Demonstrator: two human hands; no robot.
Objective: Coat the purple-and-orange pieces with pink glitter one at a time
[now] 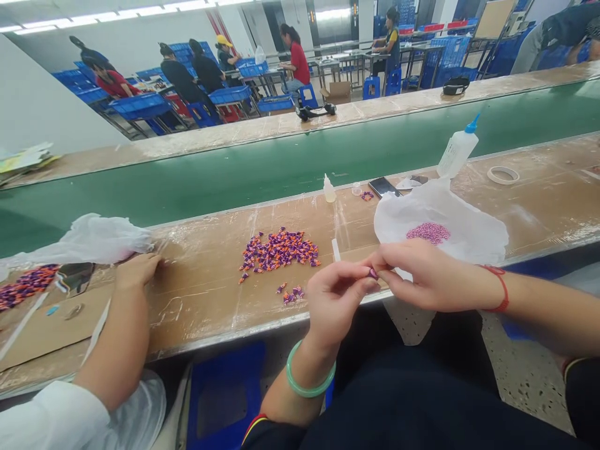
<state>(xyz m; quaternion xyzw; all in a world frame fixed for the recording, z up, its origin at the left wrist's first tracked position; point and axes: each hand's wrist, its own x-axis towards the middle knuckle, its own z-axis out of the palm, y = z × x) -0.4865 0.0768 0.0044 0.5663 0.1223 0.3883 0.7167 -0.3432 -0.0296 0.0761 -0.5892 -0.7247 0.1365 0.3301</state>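
My left hand (335,300), with a green bangle on the wrist, and my right hand (422,275), with a red string on the wrist, meet at the bench's front edge. Both pinch one small purple piece (373,273) between their fingertips. Just left of them lies a heap of purple and orange pieces (280,249), with a few loose ones (291,294) nearer me. Behind my right hand a white plastic bag (469,228) holds a patch of tiny pink beads (428,232).
A co-worker's hand (138,270) rests on the bench at left, by a white bag (89,239) and more purple pieces (25,285). A large squeeze bottle (457,150), a small bottle (329,189), a phone (383,186) and a tape roll (502,174) sit by the green conveyor belt (281,165).
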